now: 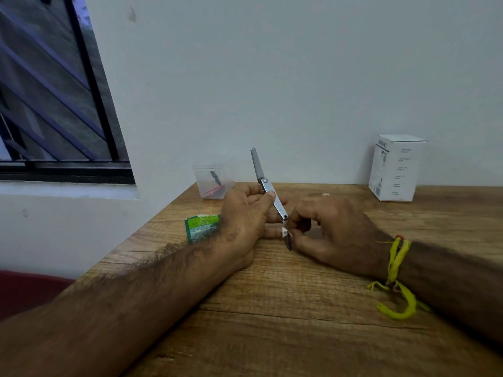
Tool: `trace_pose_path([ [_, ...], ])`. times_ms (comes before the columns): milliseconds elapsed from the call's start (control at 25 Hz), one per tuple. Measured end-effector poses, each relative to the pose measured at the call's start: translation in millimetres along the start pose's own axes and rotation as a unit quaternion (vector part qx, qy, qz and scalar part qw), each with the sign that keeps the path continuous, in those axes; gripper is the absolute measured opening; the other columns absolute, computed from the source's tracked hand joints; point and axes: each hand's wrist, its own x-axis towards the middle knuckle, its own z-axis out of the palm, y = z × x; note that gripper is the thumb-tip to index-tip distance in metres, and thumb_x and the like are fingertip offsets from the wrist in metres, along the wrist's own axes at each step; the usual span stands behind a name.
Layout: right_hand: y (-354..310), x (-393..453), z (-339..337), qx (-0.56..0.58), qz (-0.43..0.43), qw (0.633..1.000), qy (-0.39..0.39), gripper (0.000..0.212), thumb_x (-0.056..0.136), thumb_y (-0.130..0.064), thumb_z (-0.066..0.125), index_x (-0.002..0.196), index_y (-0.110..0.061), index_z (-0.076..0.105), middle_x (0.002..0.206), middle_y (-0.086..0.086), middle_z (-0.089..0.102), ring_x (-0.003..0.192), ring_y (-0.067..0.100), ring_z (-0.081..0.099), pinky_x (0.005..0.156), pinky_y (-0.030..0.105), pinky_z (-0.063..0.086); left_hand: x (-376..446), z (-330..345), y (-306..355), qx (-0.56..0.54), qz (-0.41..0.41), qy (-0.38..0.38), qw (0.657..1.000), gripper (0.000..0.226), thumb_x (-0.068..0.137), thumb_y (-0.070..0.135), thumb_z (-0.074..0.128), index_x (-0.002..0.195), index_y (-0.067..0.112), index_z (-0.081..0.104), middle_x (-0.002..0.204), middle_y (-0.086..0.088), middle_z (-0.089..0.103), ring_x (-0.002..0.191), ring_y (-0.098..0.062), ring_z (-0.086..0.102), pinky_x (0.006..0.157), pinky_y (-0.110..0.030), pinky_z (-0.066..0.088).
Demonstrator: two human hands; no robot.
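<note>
My left hand [246,213] grips a slim silver metal tool, a folding razor-like handle [268,186], which slants up and away from the table. At its lower end a small thin blade with a white bit [286,236] points down toward the wood. My right hand [334,232] pinches that blade between thumb and fingertips. Both forearms rest on the wooden table [272,308]. A yellow thread bracelet [394,278] circles my right wrist.
A clear plastic cup [213,182] holding small dark and red items stands at the table's far left edge. A green packet [201,227] lies beside my left wrist. A white carton [394,167] stands at the back right against the wall. A barred window [54,91] is on the left.
</note>
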Motion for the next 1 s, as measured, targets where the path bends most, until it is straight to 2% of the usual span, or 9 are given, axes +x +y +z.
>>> trace_pose_path([
  [160, 1.4, 1.0, 1.7, -0.014, -0.005, 1.000, 0.021, 0.005, 0.083, -0.027, 0.064, 0.079, -0.023, 0.065, 0.074, -0.015, 0.057, 0.070, 0.006, 0.053, 0.065, 0.031, 0.047, -0.3, 0.8, 0.0, 0.009, 0.004, -0.012, 1.000, 0.016, 0.101, 0.009, 0.058, 0.113, 0.000, 0.060, 0.092, -0.013, 0.077, 0.058, -0.018, 0.072, 0.058, -0.045, 0.063],
  [360, 0.7, 1.9, 2.1, -0.027, -0.017, 0.999, 0.022, 0.006, 0.084, -0.025, 0.063, 0.080, -0.021, 0.066, 0.076, -0.016, 0.057, 0.070, 0.006, 0.052, 0.066, 0.029, 0.047, -0.3, 0.1, 0.0, 0.007, 0.001, -0.010, 1.000, 0.016, 0.101, 0.009, 0.058, 0.114, -0.001, 0.060, 0.093, -0.015, 0.077, 0.060, -0.020, 0.073, 0.053, -0.038, 0.062],
  [480, -0.3, 2.0, 0.9, 0.002, -0.011, 1.000, 0.008, 0.007, 0.082, -0.026, 0.064, 0.080, -0.020, 0.067, 0.076, -0.014, 0.060, 0.072, 0.007, 0.056, 0.066, 0.027, 0.048, 1.8, -0.3, -2.0, 0.008, 0.002, -0.008, 1.000, 0.016, 0.100, 0.009, 0.059, 0.113, 0.001, 0.061, 0.092, -0.014, 0.077, 0.063, -0.021, 0.074, 0.056, -0.040, 0.063],
  [600, 1.4, 1.8, -0.4, 0.039, 0.010, 0.993, 0.114, 0.002, 0.082, -0.015, 0.068, 0.080, -0.016, 0.068, 0.075, -0.009, 0.062, 0.072, 0.007, 0.056, 0.065, 0.014, 0.041, 0.6, 0.4, -1.7, -0.001, 0.010, -0.019, 1.000, 0.016, 0.100, 0.010, 0.059, 0.113, 0.000, 0.061, 0.089, -0.014, 0.077, 0.063, -0.022, 0.074, 0.059, -0.043, 0.063],
  [680, 6.0, 3.4, -0.5, 0.050, 0.050, 0.978, 0.196, 0.008, 0.084, -0.007, 0.071, 0.082, -0.014, 0.068, 0.076, -0.007, 0.062, 0.073, 0.008, 0.058, 0.066, 0.013, 0.042, -1.5, 0.3, 0.3, -0.012, 0.012, -0.035, 0.999, 0.018, 0.099, 0.007, 0.060, 0.116, 0.001, 0.058, 0.092, -0.016, 0.077, 0.067, -0.025, 0.075, 0.057, -0.041, 0.063],
  [760, 13.7, 6.0, 0.3, 0.072, 0.125, 0.960, 0.238, 0.009, 0.084, -0.009, 0.072, 0.083, -0.017, 0.070, 0.077, -0.008, 0.066, 0.074, 0.009, 0.062, 0.065, 0.021, 0.049, -3.5, 0.8, 2.0, -0.019, 0.009, -0.051, 0.999, 0.023, 0.096, 0.002, 0.063, 0.118, 0.003, 0.055, 0.093, -0.016, 0.077, 0.064, -0.023, 0.074, 0.054, -0.037, 0.062],
  [880, 29.4, 8.3, -1.4, 0.134, 0.267, 0.923, 0.241, 0.007, 0.086, -0.019, 0.073, 0.080, -0.023, 0.072, 0.073, -0.009, 0.069, 0.070, 0.007, 0.066, 0.068, 0.030, 0.056, -3.7, 1.0, 2.8, -0.008, 0.011, -0.070, 0.997, 0.030, 0.095, 0.001, 0.064, 0.124, 0.003, 0.056, 0.097, -0.017, 0.076, 0.059, -0.020, 0.070, 0.054, -0.034, 0.062],
  [920, 32.4, 8.0, -1.6, 0.153, 0.288, 0.915, 0.237, 0.008, 0.085, -0.020, 0.074, 0.079, -0.023, 0.073, 0.071, -0.009, 0.070, 0.069, 0.007, 0.066, 0.068, 0.032, 0.056, -3.3, 0.8, 2.6, -0.005, 0.011, -0.075, 0.997, 0.031, 0.095, 0.001, 0.064, 0.125, 0.002, 0.056, 0.096, -0.017, 0.076, 0.059, -0.020, 0.069, 0.054, -0.034, 0.061],
  [1000, 31.5, 7.4, -1.4, 0.138, 0.270, 0.926, 0.225, 0.005, 0.084, -0.024, 0.074, 0.080, -0.023, 0.073, 0.072, -0.010, 0.070, 0.069, 0.006, 0.065, 0.067, 0.029, 0.054, -1.5, 0.1, 1.6, -0.006, 0.009, -0.077, 0.997, 0.032, 0.095, 0.001, 0.063, 0.127, 0.001, 0.056, 0.090, -0.017, 0.075, 0.059, -0.022, 0.069, 0.054, -0.034, 0.061],
])
